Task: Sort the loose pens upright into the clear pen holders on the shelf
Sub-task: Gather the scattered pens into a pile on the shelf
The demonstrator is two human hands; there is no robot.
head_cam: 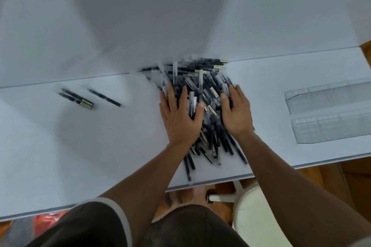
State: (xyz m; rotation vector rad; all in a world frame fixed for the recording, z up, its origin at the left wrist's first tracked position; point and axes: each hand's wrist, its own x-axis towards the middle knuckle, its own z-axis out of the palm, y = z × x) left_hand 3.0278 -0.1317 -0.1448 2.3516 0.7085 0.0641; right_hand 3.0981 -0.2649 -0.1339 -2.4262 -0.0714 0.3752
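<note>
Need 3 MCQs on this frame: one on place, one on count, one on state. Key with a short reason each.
1. Where do the clear pen holders lie relative to the pen pile?
A. To its right
B. To its left
C. On top of it

2. How many clear pen holders are there?
A. One
B. Two
C. Four

3. What are the left hand and right hand doing?
A. Both raised in the air
B. Each holding up a single pen
C. Both resting on the pen pile, fingers spread

Key:
1 A: the holders sit toward the right edge, apart from the pile.
2 B: two holders lie side by side, one behind the other.
3 C: both palms lie on the pens with the fingers straight.
</note>
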